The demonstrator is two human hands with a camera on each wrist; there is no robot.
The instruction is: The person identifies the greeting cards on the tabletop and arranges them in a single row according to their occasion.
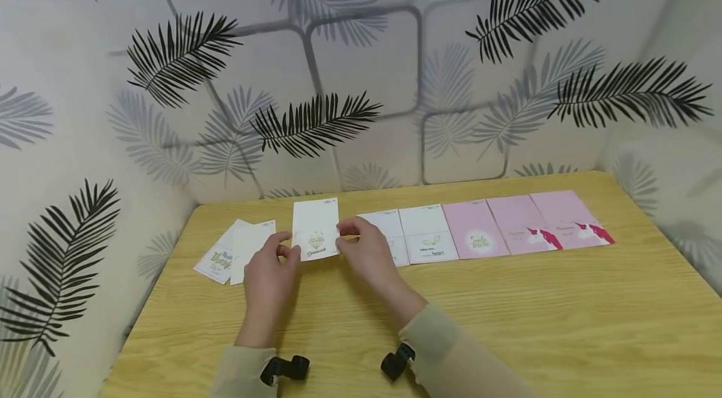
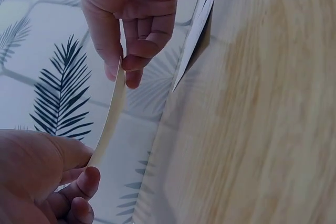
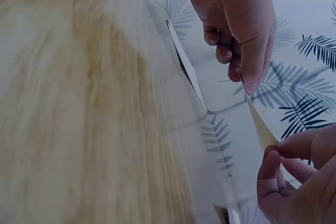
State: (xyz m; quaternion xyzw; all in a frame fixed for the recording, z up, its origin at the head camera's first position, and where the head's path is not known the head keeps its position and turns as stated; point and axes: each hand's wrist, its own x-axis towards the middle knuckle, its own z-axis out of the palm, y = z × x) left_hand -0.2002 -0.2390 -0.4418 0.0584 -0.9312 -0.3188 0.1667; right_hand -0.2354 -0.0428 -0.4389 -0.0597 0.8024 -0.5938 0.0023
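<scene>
Both hands hold a white greeting card (image 1: 316,216) with a gold diamond drawing, its front facing me. My left hand (image 1: 271,272) pinches its left edge between thumb and fingers; my right hand (image 1: 369,254) pinches the right edge. In the left wrist view the card (image 2: 111,116) shows nearly edge-on, slightly bowed, raised off the wooden table (image 2: 252,108). To the left, a white card with gold lettering (image 1: 214,264) lies partly under another white card (image 1: 248,247), near my left hand. A white card (image 1: 397,241) is partly hidden behind my right hand.
Rightward along the back of the table (image 1: 507,310) runs a row: a white card with "heart" lettering (image 1: 431,222), a pink card with a pale glowing circle (image 1: 468,219), and two pink unicorn cards (image 1: 516,213). Behind stands a leaf-patterned wall (image 1: 372,72).
</scene>
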